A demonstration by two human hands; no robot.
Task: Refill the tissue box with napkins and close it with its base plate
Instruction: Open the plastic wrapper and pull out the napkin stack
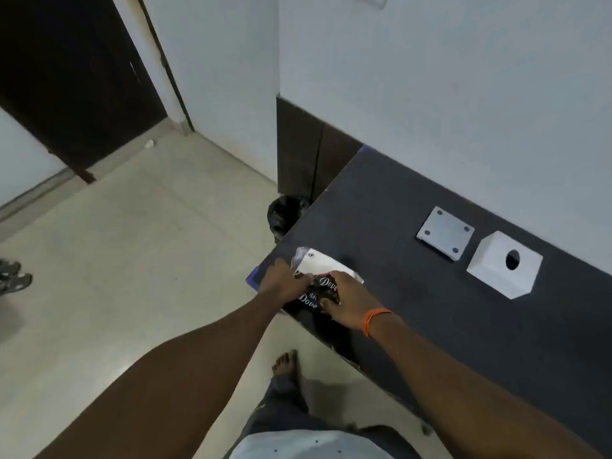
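— So where are the hands?

— Both are at the near left corner of the dark desk [430,293]. The left hand [281,281] and the right hand [347,298] each have their fingers closed on a napkin packet [323,286], a clear plastic wrap with a dark band printed "Dove". The left grips its left end, the right its near right side. White napkins show through the far part of the wrap. The packet sits right at the desk's edge.

— And the tissue box?

— The white tissue box [496,270] stands farther right on the desk, well apart from the hands, with a round hole in its upper face. Just to its left and slightly farther back lies the base plate [445,232], a flat grey square with four dark dots at its corners. The plate and box are close, though contact cannot be told.

— Anything else?

— An orange band [374,321] circles the right wrist. A bare foot [285,364] stands on the pale floor [132,260] below the desk edge, and a black bag [284,215] sits by the desk's far left side.
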